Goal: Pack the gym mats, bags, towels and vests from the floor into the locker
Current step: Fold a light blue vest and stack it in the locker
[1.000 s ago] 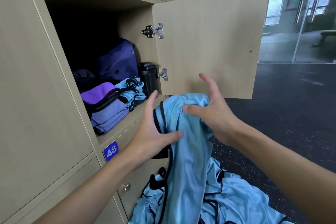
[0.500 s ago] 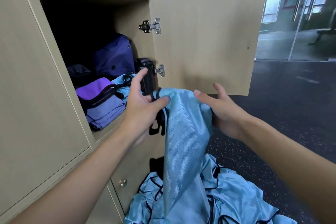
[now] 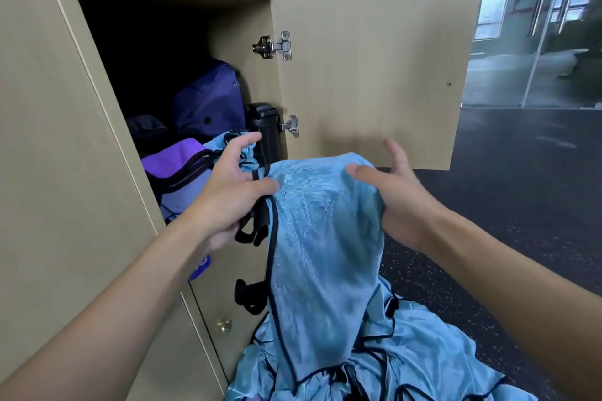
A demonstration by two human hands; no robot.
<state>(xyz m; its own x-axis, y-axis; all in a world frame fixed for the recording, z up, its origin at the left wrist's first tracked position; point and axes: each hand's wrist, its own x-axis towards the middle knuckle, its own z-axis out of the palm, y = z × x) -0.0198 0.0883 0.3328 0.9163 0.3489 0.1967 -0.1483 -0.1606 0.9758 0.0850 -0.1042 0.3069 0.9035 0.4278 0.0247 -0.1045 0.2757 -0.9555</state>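
Vest (image 3: 325, 221), light blue with black trim, hangs at frame centre, just outside the locker mouth. Its tail runs down into the pile (image 3: 407, 361) of like vests at lower centre. Locker (image 3: 65, 172), left of frame: open, dark at the back. Contents, left to right: purple bag (image 3: 176, 169) at the front, navy bag (image 3: 208, 101) upright behind it, stowed vest (image 3: 224, 143) bunched against the purple bag's right side, black case (image 3: 264, 127) by the right wall. In my judgement, room remains above these. Left hand (image 3: 228, 195), centre left: at the vest's left edge, thumb laid over the trimmed border and fingers behind it, a pinch hold. Right hand (image 3: 397, 195), centre right: at the vest's upper right, thumb on top of the cloth, palm and fingers behind, forefinger lifted off; it holds the vest. The cloth drapes over between the two hands. Door (image 3: 374, 58), upper right: swung wide open on its hinge (image 3: 290, 125). Floor (image 3: 521, 189), right of frame: dark and speckled. Handling assessment: the fabric looks thin, soft and slick, very light, with no stiffness. It will likely sag and slide wherever unsupported, and loose trim loops could catch on the case or hinge. Recommended hold: gather the hanging length into a bundle, grip the bunched middle rather than one edge, and push it in over the purple bag.
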